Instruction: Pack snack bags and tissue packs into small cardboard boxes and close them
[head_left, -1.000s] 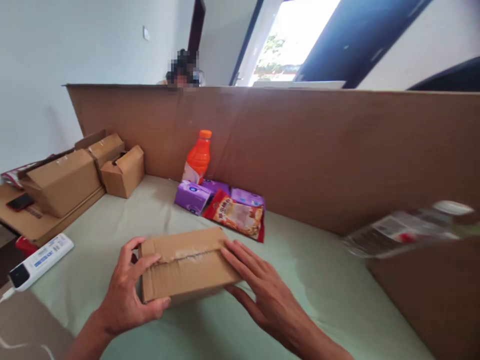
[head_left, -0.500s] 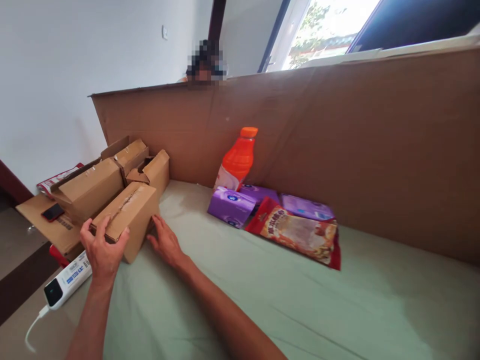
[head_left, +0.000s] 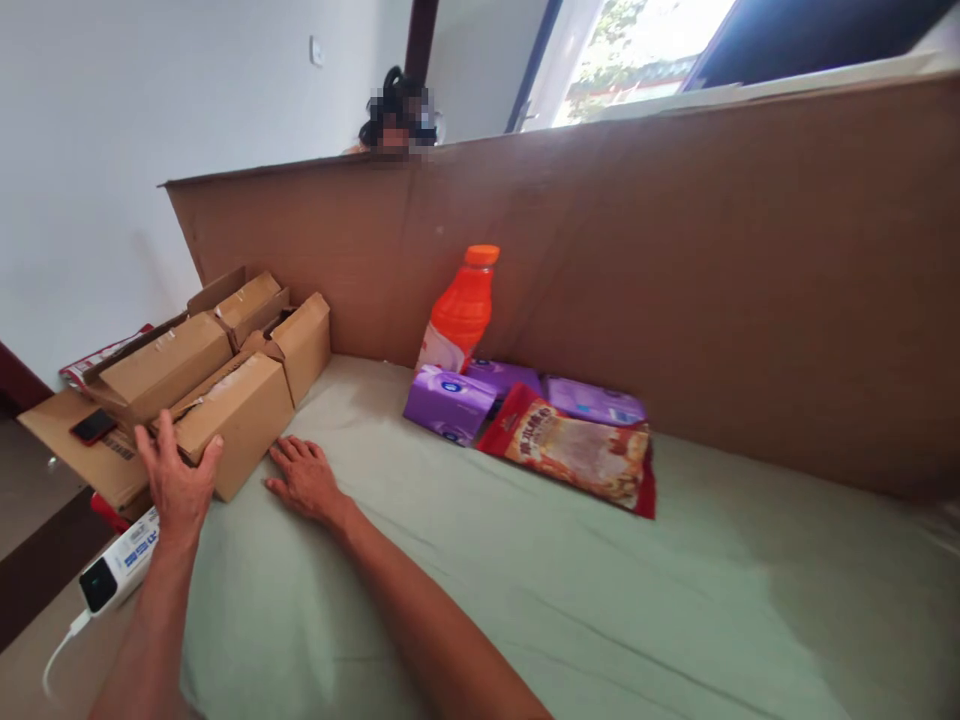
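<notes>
My left hand [head_left: 176, 480] spans the near end of a closed brown cardboard box [head_left: 244, 420], thumb at its right edge and fingers along its left. My right hand [head_left: 307, 478] lies flat on the pale green sheet [head_left: 525, 580], fingers spread, close beside the box's right side and holding nothing. The box is lined up behind a smaller cardboard box [head_left: 306, 345] with raised flaps. To its left are a long cardboard box [head_left: 169, 362] and another box [head_left: 251, 305].
An orange bottle [head_left: 461, 310] leans by purple packs [head_left: 450, 405] and a red snack bag [head_left: 574, 450]. A tall cardboard wall [head_left: 675, 270] runs behind them; a person [head_left: 396, 110] is beyond it. At left are a phone [head_left: 94, 427] and a white power bank [head_left: 116, 570] with a cable.
The box has shifted away from me into line with the smaller one. My right hand has flattened onto the sheet beside it, and my left fingers have straightened. The view has turned slightly right.
</notes>
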